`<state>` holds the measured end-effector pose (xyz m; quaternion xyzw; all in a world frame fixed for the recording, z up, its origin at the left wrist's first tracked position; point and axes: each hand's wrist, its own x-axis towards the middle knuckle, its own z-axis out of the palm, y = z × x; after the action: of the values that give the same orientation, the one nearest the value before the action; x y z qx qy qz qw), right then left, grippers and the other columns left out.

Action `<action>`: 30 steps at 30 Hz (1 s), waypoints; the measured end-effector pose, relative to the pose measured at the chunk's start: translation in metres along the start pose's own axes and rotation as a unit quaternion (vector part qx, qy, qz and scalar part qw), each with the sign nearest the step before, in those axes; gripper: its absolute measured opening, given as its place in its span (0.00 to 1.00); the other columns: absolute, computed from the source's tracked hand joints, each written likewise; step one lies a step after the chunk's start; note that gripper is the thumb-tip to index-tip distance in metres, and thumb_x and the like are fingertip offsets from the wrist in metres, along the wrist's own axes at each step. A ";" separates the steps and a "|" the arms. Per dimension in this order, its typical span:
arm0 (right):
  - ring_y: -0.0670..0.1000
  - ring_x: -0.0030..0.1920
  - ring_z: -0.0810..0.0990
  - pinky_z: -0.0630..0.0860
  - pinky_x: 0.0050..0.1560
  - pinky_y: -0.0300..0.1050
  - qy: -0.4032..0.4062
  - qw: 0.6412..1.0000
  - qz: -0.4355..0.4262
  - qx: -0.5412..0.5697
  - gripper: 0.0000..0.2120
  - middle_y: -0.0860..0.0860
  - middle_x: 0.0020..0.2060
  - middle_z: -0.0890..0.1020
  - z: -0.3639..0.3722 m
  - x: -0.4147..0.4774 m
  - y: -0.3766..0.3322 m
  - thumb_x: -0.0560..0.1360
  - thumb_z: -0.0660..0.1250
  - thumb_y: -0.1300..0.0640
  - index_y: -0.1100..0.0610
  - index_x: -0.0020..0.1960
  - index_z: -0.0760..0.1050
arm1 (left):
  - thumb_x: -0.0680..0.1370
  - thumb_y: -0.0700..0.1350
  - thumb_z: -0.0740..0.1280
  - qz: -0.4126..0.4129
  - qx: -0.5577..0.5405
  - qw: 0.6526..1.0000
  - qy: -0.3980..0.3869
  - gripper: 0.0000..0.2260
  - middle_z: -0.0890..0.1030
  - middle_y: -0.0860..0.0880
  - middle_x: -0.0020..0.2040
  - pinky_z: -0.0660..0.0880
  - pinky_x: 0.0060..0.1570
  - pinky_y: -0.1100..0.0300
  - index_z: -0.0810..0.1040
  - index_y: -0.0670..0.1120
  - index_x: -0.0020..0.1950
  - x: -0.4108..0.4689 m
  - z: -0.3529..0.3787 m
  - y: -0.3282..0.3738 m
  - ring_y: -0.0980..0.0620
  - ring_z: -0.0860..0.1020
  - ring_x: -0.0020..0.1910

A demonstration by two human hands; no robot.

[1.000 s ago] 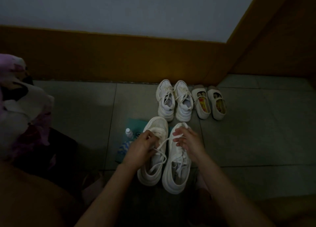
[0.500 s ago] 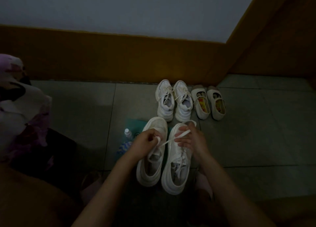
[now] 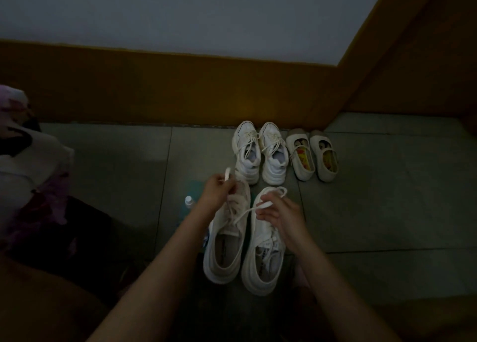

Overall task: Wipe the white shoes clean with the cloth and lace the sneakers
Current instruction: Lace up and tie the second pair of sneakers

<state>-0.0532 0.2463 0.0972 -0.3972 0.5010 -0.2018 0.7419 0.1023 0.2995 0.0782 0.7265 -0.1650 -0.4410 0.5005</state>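
Two white sneakers stand side by side on the tiled floor in front of me, a left sneaker (image 3: 225,249) and a right sneaker (image 3: 263,261). A white lace (image 3: 242,215) runs out of the left sneaker's eyelets. My left hand (image 3: 216,192) pinches one end of this lace above the sneaker's toe, with the tip sticking up. My right hand (image 3: 277,212) pinches the other end over the right sneaker's toe. A teal cloth (image 3: 196,187) lies under my left forearm, mostly hidden.
A laced white sneaker pair (image 3: 259,153) and a pair of cream strap shoes (image 3: 311,156) stand by the brown skirting (image 3: 154,89). A small bottle (image 3: 189,202) sits left of my left wrist. Patterned fabric (image 3: 28,166) lies at the far left.
My left hand has lifted its lace end up and away from me. My right hand has slid slightly toward me, so the lace now runs slack between the hands.
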 end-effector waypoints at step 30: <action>0.42 0.26 0.72 0.67 0.30 0.37 -0.165 0.831 -0.222 -0.483 0.09 0.47 0.23 0.75 0.003 0.032 0.003 0.71 0.72 0.51 0.54 0.36 0.79 | 0.78 0.43 0.63 0.046 0.118 0.988 -0.092 0.18 0.73 0.48 0.25 0.66 0.34 0.63 0.74 0.44 0.28 -0.027 -0.019 -0.033 0.58 0.69 0.26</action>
<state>-0.0373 0.2270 0.0762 -0.8330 0.3033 -0.0251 0.4620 0.0958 0.3433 0.0647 0.7281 -0.2946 -0.4603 0.4137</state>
